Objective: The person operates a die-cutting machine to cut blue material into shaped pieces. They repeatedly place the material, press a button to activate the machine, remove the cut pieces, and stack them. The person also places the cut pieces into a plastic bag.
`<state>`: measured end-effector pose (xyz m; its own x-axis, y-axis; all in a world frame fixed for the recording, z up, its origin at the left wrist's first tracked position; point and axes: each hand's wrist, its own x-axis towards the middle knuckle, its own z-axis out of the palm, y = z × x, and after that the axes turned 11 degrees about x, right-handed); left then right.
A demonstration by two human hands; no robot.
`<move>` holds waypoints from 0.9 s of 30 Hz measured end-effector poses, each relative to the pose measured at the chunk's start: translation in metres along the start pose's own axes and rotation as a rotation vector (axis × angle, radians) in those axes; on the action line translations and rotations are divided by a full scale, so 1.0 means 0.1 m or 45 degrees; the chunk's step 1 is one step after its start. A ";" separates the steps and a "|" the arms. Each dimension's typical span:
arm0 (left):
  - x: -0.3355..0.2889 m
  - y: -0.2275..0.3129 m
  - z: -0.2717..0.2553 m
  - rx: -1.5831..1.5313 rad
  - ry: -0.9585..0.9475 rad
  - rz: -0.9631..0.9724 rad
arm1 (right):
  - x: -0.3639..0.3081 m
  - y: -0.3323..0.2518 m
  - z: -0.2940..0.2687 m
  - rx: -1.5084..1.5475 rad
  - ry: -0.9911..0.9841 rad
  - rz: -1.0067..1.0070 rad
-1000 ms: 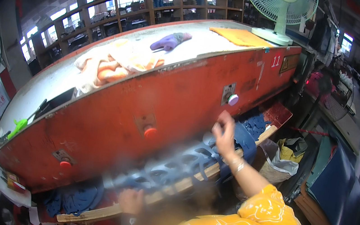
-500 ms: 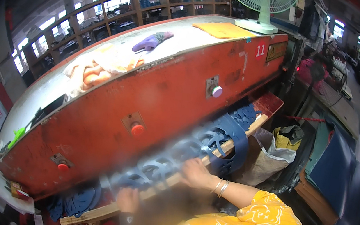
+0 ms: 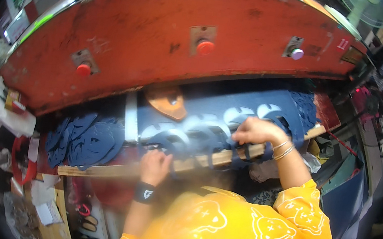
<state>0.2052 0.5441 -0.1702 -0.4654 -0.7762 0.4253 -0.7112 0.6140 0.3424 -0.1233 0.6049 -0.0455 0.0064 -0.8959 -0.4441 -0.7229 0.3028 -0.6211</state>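
Observation:
A blue sheet with curved cut-outs [image 3: 199,130] lies across the bed under the red press beam [image 3: 139,40], its near part hanging over a wooden rail [image 3: 217,159]. My left hand [image 3: 155,165], with a dark wristband, is closed at the sheet's near left edge. Farther right, my right hand [image 3: 261,131], with bracelets at the wrist, has its fingers curled on the sheet's cut strips. An orange pointed piece with a hole [image 3: 167,102] sits on the bed beyond the sheet. Motion blur smears the cut-outs between my hands.
Cut blue pieces [image 3: 94,143] are heaped at the bed's left end, and blue scraps [image 3: 304,108] lie at its right. Red and pale buttons, including a red button [image 3: 205,48], stick out from the beam. A green fan [image 3: 368,10] stands at the top right.
The view has tilted down and turned, revealing more of the bed and the orange piece. Both hands stay at the blue sheet, the right now reaching farther over it past the rail.

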 end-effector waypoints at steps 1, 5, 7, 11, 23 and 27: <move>-0.06 0.02 -0.07 -0.074 -0.065 -0.094 | 0.03 -0.08 -0.05 0.065 0.091 -0.036; -0.02 0.05 -0.29 -0.949 0.168 -0.526 | 0.55 -0.50 0.40 0.003 0.556 -0.597; 0.07 0.10 -0.30 -1.040 0.462 -0.507 | 0.74 -0.71 0.81 -0.217 0.586 -0.692; 0.17 0.25 -0.19 -0.975 0.370 -0.416 | 0.92 -0.97 1.41 -0.261 0.677 -0.734; -0.43 0.53 -0.30 0.251 -0.229 -0.102 | 0.29 -0.57 1.23 0.930 0.214 -0.795; -0.50 0.60 -0.34 0.399 -0.227 -0.065 | 0.12 -0.36 1.07 1.285 0.188 -0.716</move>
<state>0.2033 0.6248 -0.1425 -0.4899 -0.8345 0.2520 -0.8501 0.5214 0.0740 -0.0236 0.6183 -0.0976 0.0230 -0.9951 0.0957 0.2354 -0.0877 -0.9679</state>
